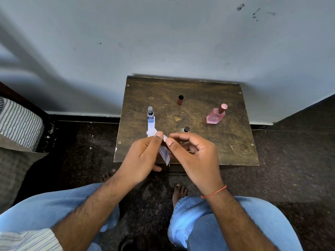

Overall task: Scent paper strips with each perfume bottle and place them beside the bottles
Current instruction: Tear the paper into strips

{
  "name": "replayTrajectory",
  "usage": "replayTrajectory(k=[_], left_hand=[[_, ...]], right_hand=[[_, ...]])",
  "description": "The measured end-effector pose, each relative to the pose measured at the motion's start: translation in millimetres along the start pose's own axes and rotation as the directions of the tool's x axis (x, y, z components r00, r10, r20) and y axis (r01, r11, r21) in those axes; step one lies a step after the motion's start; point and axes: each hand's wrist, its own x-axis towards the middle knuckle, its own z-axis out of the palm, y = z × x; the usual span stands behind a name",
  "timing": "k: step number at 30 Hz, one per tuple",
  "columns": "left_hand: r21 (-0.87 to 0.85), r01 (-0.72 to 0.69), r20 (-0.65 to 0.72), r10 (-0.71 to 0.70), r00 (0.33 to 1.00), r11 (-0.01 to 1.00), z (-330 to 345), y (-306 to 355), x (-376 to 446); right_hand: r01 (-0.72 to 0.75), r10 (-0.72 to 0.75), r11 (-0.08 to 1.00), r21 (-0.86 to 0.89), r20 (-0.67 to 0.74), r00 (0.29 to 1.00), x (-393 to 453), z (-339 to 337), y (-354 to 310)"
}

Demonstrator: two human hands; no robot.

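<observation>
Over the near edge of a small wooden table (pixel 208 145), the left hand (pixel 143 160) grips a bundle of white paper strips (pixel 165 156), thumb and fingers curled round it. The right hand (pixel 195 156) pinches the top end of one strip between thumb and forefinger, its other fingers curled loosely. On the table, a clear spray bottle (pixel 150 114) stands at about nine o'clock with a white strip (pixel 151 126) lying just beside it. A small brown bottle (pixel 180 99) stands at twelve o'clock, a pink bottle (pixel 216 115) at two o'clock, and a dark-capped bottle (pixel 186 129) at six o'clock, partly hidden behind the right hand's fingers.
</observation>
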Motion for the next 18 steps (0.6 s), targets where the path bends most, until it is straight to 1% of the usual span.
replayTrajectory(k=[4, 13, 16, 18], left_hand=[[0.009, -0.030, 0.012, 0.030, 0.999, 1.000, 0.9, -1.4, 0.3], [0.019, -0.052, -0.030, 0.052, 0.998, 0.998, 3.5, -0.9, 0.3], [0.045, -0.066, -0.019, 0.067, 0.998, 0.997, 3.9, -1.7, 0.7], [0.035, -0.050, -0.006, 0.050, 0.999, 0.998, 3.6, -2.4, 1.1]], right_hand=[[-0.019, 0.019, 1.000, 0.017, -0.001, 1.000, -0.3, 0.1, -0.5], [-0.056, 0.055, 0.997, 0.058, 0.010, 0.998, -0.9, 0.0, -2.2], [-0.074, 0.074, 0.992, 0.104, 0.010, 0.997, -1.1, 0.5, -1.9], [-0.092, 0.092, 0.987, 0.133, 0.008, 0.996, -0.5, 0.3, -1.6]])
